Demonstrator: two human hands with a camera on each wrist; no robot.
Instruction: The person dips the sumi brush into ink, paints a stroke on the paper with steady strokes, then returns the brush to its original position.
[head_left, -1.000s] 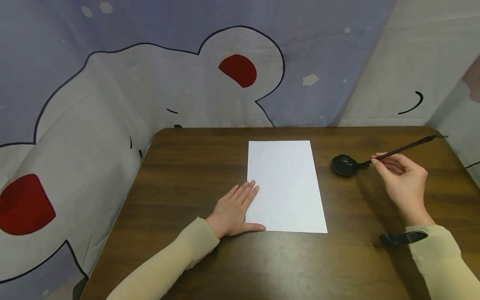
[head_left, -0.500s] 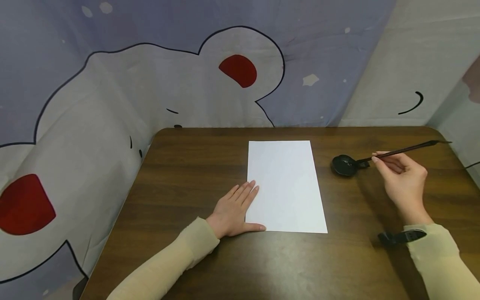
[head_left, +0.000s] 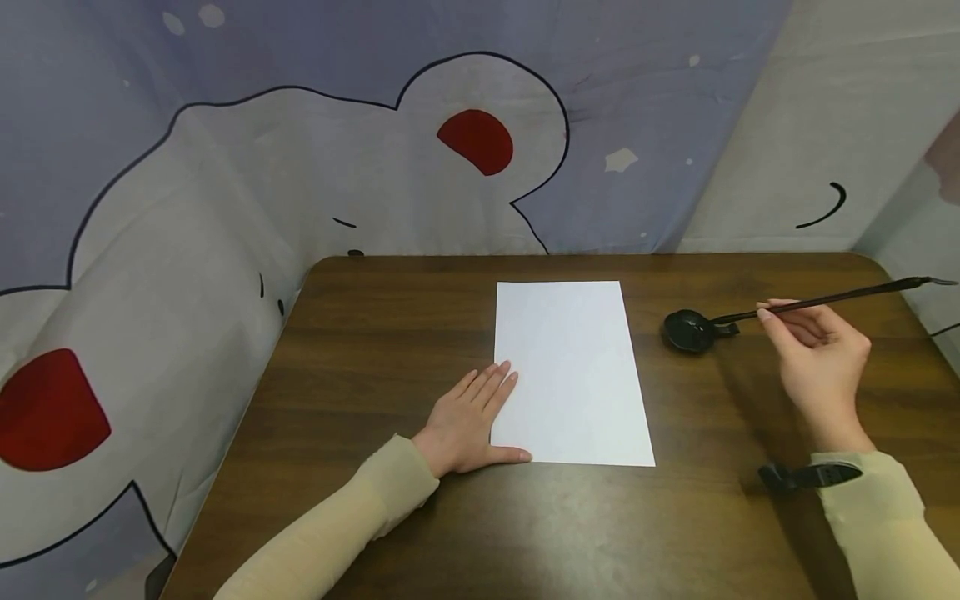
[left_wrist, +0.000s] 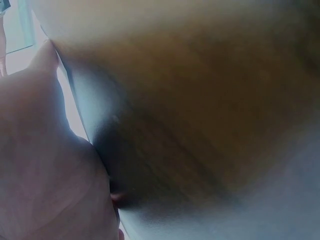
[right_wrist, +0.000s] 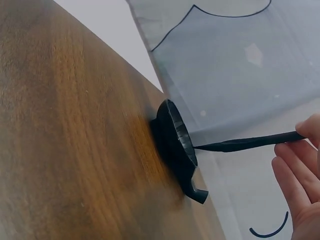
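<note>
A person's right hand (head_left: 821,358) pinches a slim dark writing brush (head_left: 862,292) between thumb and fingers, the shaft slanting up to the right. In the right wrist view, the pointed tip of the brush (right_wrist: 235,144) meets the inner side of a small black ink dish (right_wrist: 175,140). That ink dish (head_left: 686,332) has a rounded bowl and a short handle, and its inside looks glossy. The left hand (head_left: 468,421) lies flat, fingers spread, over the left edge of a blank white sheet of paper (head_left: 570,375). Its palm fills much of the left wrist view.
Everything stands on a brown wood-grain table (head_left: 360,333) with rounded far corners. Behind it and at the sides hangs a printed fabric (head_left: 300,167) in lilac and white. A black strap device (head_left: 810,477) sits at the right wrist.
The right hand has shifted slightly right, and the brush's far end has swung outward to the right, with its shaft now lying flatter. The left hand, paper and dish have stayed put.
</note>
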